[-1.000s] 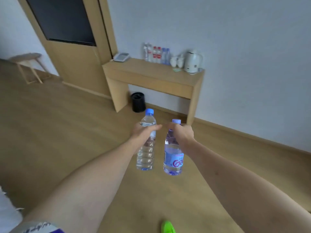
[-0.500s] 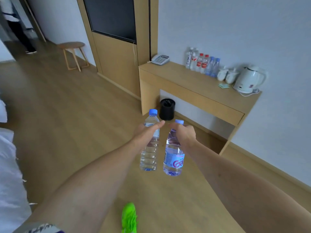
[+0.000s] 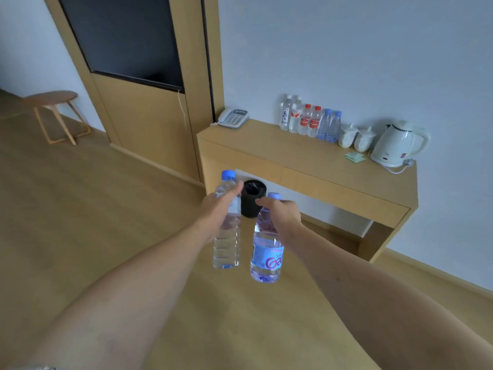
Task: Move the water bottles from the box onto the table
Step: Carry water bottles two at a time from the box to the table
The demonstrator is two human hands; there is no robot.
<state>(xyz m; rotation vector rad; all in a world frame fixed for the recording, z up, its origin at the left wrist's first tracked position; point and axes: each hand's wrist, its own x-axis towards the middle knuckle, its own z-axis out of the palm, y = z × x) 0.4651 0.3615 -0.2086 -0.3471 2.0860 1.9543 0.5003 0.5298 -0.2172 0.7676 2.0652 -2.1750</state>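
Observation:
My left hand (image 3: 217, 209) grips a clear water bottle (image 3: 227, 244) with a blue cap around its upper half. My right hand (image 3: 284, 216) holds a second bottle (image 3: 266, 259) with a blue label and pale cap by its neck. Both bottles hang upright in the air over the wooden floor, side by side and apart. Ahead stands the wooden wall table (image 3: 306, 161). Several bottles (image 3: 310, 121) stand in a row at its back edge against the wall. The box is not in view.
On the table are a phone (image 3: 233, 118) at the left, two white cups (image 3: 356, 136), a white kettle (image 3: 397, 144) at the right and a green sachet (image 3: 354, 157). A black bin (image 3: 253, 198) sits under the table. A round stool (image 3: 57, 113) stands far left.
The view has swung and closed in on the table, which now looks larger and nearer. Both hands still carry their bottles the same way, slightly further apart.

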